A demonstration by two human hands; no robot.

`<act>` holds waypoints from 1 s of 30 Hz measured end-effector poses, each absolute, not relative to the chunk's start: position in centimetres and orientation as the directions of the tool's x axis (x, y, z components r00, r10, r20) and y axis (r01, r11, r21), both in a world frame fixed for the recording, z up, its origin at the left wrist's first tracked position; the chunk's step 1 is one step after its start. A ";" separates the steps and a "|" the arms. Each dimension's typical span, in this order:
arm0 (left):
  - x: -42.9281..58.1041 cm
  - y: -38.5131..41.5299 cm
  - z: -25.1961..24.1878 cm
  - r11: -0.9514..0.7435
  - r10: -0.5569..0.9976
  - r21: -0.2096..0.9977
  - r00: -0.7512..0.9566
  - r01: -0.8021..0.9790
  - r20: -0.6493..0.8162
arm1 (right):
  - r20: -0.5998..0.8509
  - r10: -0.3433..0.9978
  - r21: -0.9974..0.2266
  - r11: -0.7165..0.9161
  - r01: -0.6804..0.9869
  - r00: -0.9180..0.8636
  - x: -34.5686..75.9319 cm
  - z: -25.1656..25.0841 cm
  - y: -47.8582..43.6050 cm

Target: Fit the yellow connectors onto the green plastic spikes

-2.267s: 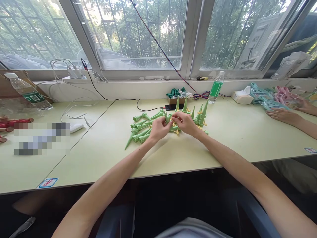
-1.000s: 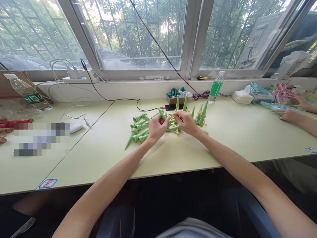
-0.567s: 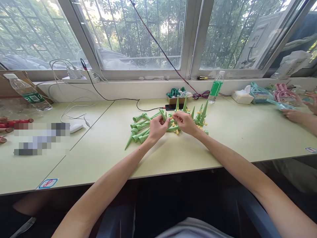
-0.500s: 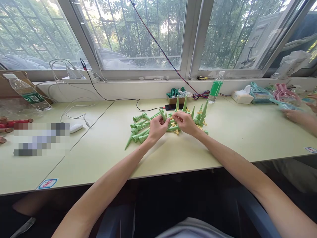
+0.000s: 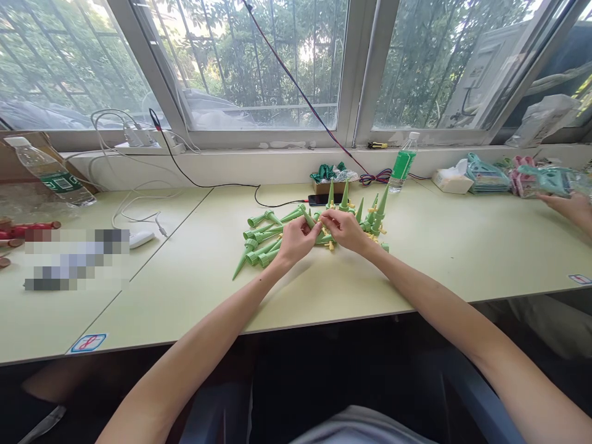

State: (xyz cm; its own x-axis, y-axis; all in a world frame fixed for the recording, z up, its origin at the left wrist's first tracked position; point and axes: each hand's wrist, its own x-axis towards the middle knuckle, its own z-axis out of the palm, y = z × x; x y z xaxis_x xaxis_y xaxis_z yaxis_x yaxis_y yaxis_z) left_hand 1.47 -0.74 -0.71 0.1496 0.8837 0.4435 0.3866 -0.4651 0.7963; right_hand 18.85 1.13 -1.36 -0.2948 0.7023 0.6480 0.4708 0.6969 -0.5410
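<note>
My left hand [image 5: 298,240] is closed around a green plastic watering spike [image 5: 308,218], its pointed end sticking up past the fingers. Close beside it, my right hand [image 5: 346,229] pinches at the spike's head; the fingers hide what they grip. Left of my hands lie several loose green spikes with ribbed caps [image 5: 253,245]. To the right, several more spikes [image 5: 381,213] stand point up, with small yellow valves [image 5: 330,245] showing among them.
Behind the spikes are a black phone [image 5: 319,200] on a cable and a small box [image 5: 329,187] of green wrappers. A water bottle [image 5: 403,163] and tissue box [image 5: 453,180] stand farther right. Another person's hand [image 5: 571,206] holds bagged items at the right edge. A white cable [image 5: 141,216] lies left.
My left hand has shifted slightly right, and its spike has tilted and moved closer to my right fingers. The other person's hand at the right has moved up with a bagged item.
</note>
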 end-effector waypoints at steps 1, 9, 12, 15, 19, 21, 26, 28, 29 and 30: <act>1.5 -0.7 -0.7 -0.467 0.883 0.795 0.146 0.388 0.447 | 0.648 0.701 -0.540 0.698 0.471 -0.296 18.8 -1.3 1.1; 1.4 -0.6 -0.6 -0.467 0.879 0.776 0.128 0.423 0.459 | 0.643 0.713 -0.560 0.687 0.463 -0.280 18.8 -1.0 0.7; 1.4 -0.5 -0.7 -0.465 0.880 0.775 0.123 0.428 0.459 | 0.646 0.710 -0.571 0.693 0.440 -0.281 18.7 -0.9 0.5; 1.4 -0.4 -0.8 -0.468 0.878 0.776 0.119 0.423 0.464 | 0.645 0.708 -0.570 0.696 0.436 -0.287 18.7 -0.8 0.4; 1.3 -0.3 -1.0 -0.474 0.874 0.772 0.117 0.423 0.472 | 0.644 0.707 -0.564 0.697 0.443 -0.292 18.7 -0.8 0.5; 1.3 -0.2 -1.0 -0.476 0.873 0.773 0.123 0.420 0.471 | 0.644 0.706 -0.561 0.697 0.446 -0.294 18.8 -0.9 0.6; 1.4 -0.3 -1.0 -0.484 0.871 0.768 0.141 0.421 0.471 | 0.645 0.708 -0.551 0.691 0.468 -0.286 18.8 -1.1 0.8; 1.5 -0.4 -0.9 -0.482 0.871 0.765 0.144 0.427 0.469 | 0.643 0.710 -0.549 0.689 0.473 -0.288 18.8 -1.1 0.8; 1.5 -0.5 -0.9 -0.481 0.872 0.764 0.145 0.430 0.467 | 0.642 0.711 -0.549 0.688 0.475 -0.288 18.8 -1.1 0.8; 1.5 -0.5 -0.8 -0.480 0.872 0.763 0.145 0.433 0.467 | 0.641 0.711 -0.548 0.687 0.477 -0.289 18.8 -1.1 0.8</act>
